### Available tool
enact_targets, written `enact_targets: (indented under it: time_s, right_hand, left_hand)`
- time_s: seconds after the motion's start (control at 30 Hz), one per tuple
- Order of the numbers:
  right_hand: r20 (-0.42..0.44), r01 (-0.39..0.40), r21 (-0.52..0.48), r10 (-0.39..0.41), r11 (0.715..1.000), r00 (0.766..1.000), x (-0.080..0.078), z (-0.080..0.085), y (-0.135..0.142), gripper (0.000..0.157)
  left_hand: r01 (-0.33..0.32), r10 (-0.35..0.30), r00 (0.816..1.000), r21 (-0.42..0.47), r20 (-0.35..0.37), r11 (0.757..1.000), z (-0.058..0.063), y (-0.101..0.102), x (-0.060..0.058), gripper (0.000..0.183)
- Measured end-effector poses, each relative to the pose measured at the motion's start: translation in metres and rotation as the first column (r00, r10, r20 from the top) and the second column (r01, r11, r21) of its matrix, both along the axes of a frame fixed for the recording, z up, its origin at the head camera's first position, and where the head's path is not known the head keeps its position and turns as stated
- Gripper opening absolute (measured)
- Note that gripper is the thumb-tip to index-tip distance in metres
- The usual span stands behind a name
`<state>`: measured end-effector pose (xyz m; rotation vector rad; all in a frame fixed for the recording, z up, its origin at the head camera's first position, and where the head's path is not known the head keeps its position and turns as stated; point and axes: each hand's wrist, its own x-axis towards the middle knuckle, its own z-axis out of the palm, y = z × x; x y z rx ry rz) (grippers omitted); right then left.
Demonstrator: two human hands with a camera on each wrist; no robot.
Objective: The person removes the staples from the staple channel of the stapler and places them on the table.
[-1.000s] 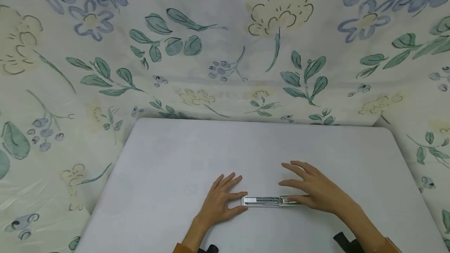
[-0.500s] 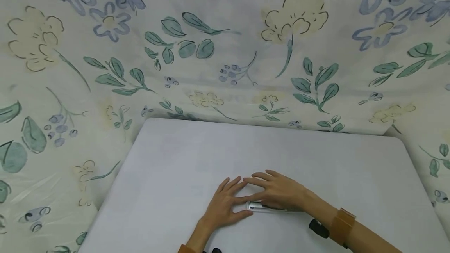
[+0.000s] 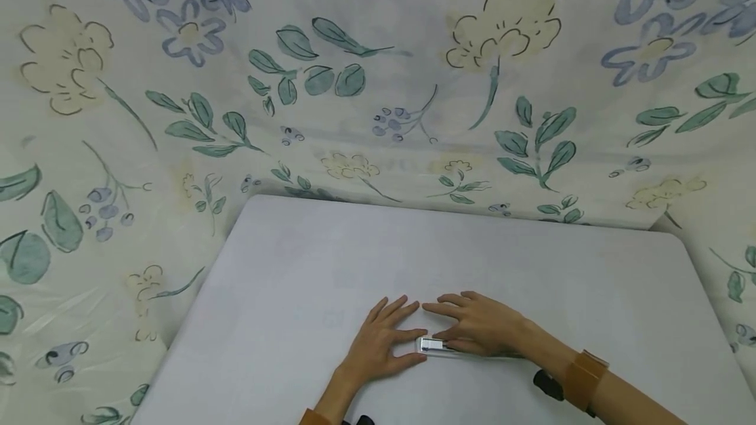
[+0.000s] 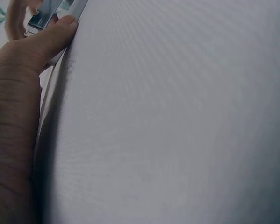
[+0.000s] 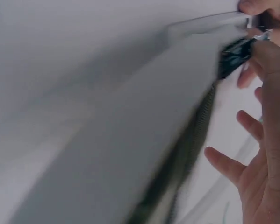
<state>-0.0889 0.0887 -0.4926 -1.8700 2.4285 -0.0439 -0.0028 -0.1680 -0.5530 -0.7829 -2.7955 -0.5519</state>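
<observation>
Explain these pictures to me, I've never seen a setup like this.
There's no machine here, just a person's bare left hand and right hand. The wide picture comes from a camera on the head; the two close ones come from cameras on each wrist. On the white tabletop, in front of a flowered backdrop, lies a slim clear case, shiny at one end. The left hand pinches that end; the right hand reaches over the case, but its grip is hard to make out.
</observation>
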Motion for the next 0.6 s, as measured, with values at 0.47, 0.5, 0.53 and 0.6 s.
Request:
enact_targets:
  time_s: [0.47,0.5,0.53,0.6]
  right_hand:
    - [-0.025,-0.067,-0.027,0.066,0.997,0.997,0.004,-0.008,-0.003,0.043]
    - [-0.036,-0.074,-0.028,0.073,0.997,0.997,0.004,-0.009,-0.003,0.043]
    - [-0.053,-0.083,-0.032,0.081,0.996,0.995,0.004,-0.010,-0.003,0.043]
    - [-0.088,-0.101,-0.044,0.097,0.994,0.991,0.004,-0.012,-0.002,0.043]
  left_hand:
    - [0.008,-0.008,1.000,0.029,0.012,1.000,-0.002,0.002,0.002,0.041]
    - [0.007,-0.007,1.000,0.026,0.010,1.000,-0.002,0.002,0.002,0.041]
    - [0.006,-0.006,1.000,0.023,0.007,1.000,-0.002,0.002,0.002,0.042]
    - [0.005,-0.005,1.000,0.017,0.002,1.000,-0.002,0.001,0.002,0.042]
